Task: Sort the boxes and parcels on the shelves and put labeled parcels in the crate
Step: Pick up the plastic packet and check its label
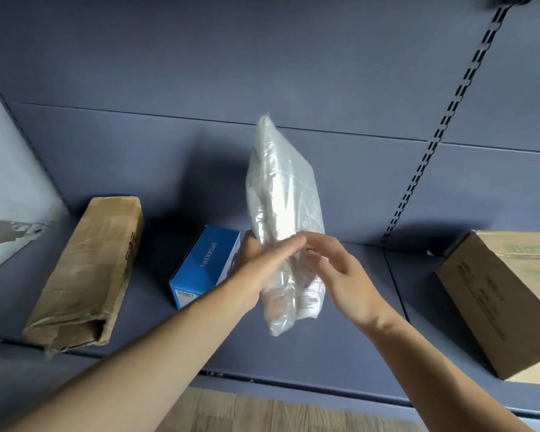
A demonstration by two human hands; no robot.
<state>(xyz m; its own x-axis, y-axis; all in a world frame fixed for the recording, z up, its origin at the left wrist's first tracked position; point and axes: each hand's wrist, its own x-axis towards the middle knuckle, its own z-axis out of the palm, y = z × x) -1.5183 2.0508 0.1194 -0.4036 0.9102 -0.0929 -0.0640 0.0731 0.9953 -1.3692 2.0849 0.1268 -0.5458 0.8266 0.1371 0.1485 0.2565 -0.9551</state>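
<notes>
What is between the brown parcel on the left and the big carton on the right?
A blue box lies on the shelf there, and the left hand holds up a clear bag beside it, as the head view shows.

1. On my feed I see the left hand and the right hand, both bare.
2. The left forearm is bare right down to the frame's lower edge.
3. The right forearm is bare likewise.
4. The right fingertips look blurred.
</notes>
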